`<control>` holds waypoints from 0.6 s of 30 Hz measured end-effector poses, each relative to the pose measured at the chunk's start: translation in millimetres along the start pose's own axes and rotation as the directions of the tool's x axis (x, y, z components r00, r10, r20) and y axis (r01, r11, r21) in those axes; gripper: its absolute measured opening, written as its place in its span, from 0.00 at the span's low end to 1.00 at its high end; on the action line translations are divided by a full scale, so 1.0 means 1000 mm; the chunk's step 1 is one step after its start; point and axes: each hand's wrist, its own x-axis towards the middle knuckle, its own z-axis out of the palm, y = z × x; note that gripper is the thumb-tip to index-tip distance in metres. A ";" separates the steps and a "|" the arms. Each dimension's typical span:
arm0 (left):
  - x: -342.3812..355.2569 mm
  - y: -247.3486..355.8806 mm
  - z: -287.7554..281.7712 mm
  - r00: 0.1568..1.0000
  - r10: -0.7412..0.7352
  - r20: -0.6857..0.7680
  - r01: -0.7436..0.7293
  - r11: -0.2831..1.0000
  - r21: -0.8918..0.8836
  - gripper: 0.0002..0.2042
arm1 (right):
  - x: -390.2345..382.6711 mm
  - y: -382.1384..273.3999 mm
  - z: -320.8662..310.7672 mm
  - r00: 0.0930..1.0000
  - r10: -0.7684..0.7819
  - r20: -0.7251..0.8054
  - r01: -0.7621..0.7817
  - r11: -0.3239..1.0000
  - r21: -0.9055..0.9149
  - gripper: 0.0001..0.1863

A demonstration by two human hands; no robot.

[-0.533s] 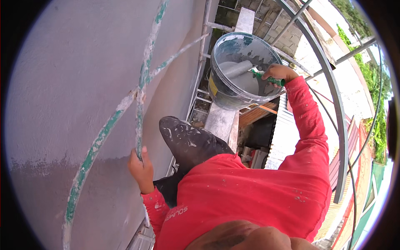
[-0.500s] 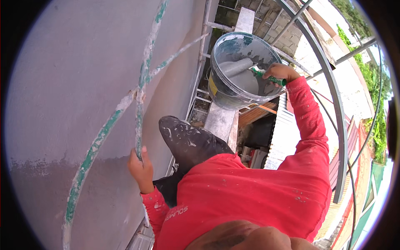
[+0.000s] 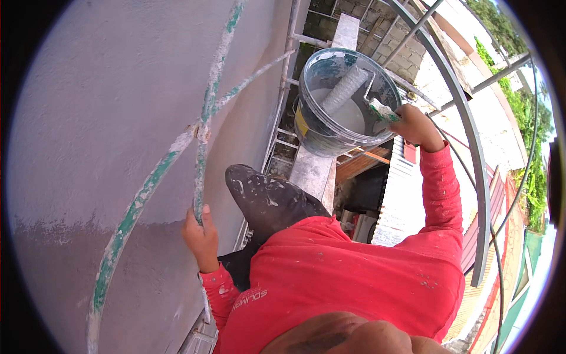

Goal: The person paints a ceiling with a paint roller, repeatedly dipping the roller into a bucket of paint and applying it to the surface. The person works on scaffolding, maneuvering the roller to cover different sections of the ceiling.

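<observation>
In my right hand (image 3: pixel 414 126) is the green, paint-smeared handle of a paint roller (image 3: pixel 346 89). My fingers are wrapped round the handle, and the grey-coated roller sleeve is tilted inside the mouth of a large bucket (image 3: pixel 306 121). Grey paint (image 3: pixel 348 117) lies in the bucket, whose inner wall is streaked with it. At the lower left, my left hand (image 3: pixel 200 235) grips a thin green scaffold pole (image 3: pixel 199 171) spattered with white. The bucket stands on a narrow plank (image 3: pixel 309 168).
A grey wall (image 3: pixel 112 118) fills the left, darker along its lower part. A curved green pole (image 3: pixel 127 227) crosses in front of it. On the right, a curved grey metal bar (image 3: pixel 466 112) and dark cables hang near my arm. Metal roofing (image 3: pixel 389 212) lies far below.
My right hand has moved slightly right and down. The roller has swung more upright in the bucket, its sleeve raised and turned. My left hand keeps its hold on the pole.
</observation>
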 end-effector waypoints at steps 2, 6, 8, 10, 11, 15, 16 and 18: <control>0.000 0.004 -0.003 1.000 0.013 -0.004 -0.013 1.000 -0.003 0.18 | -0.036 0.015 0.012 0.878 -0.346 -0.331 0.231 0.912 -0.339 0.10; 0.000 0.006 -0.005 1.000 -0.015 0.017 0.015 1.000 0.020 0.18 | -0.084 0.007 0.052 0.752 -0.111 -0.649 -0.113 0.949 -0.294 0.25; 0.003 0.010 -0.003 1.000 0.001 0.017 -0.002 0.999 0.041 0.18 | -0.089 0.030 0.080 0.762 -0.053 -0.646 -0.167 0.947 -0.275 0.26; 0.000 0.009 -0.004 0.999 0.013 -0.032 -0.014 1.000 -0.003 0.19 | -0.089 0.025 0.089 0.740 -0.025 -0.672 -0.134 0.974 -0.183 0.26; 0.001 0.009 -0.002 0.999 0.034 -0.035 -0.035 0.999 -0.029 0.20 | -0.092 0.031 0.104 0.727 0.007 -0.686 -0.143 0.979 -0.142 0.26; 0.002 0.009 -0.004 0.999 0.030 -0.022 -0.030 1.000 -0.008 0.19 | -0.098 0.025 0.113 0.740 0.133 -0.660 -0.137 0.989 0.046 0.26; 0.000 0.008 -0.006 1.000 0.026 -0.014 -0.026 1.000 0.015 0.19 | -0.099 0.020 0.113 0.750 0.155 -0.643 -0.131 0.988 0.086 0.25; 0.000 0.010 -0.008 1.000 0.023 -0.012 -0.022 1.000 0.018 0.19 | -0.090 0.036 0.122 0.729 0.136 -0.670 0.133 0.934 0.333 0.16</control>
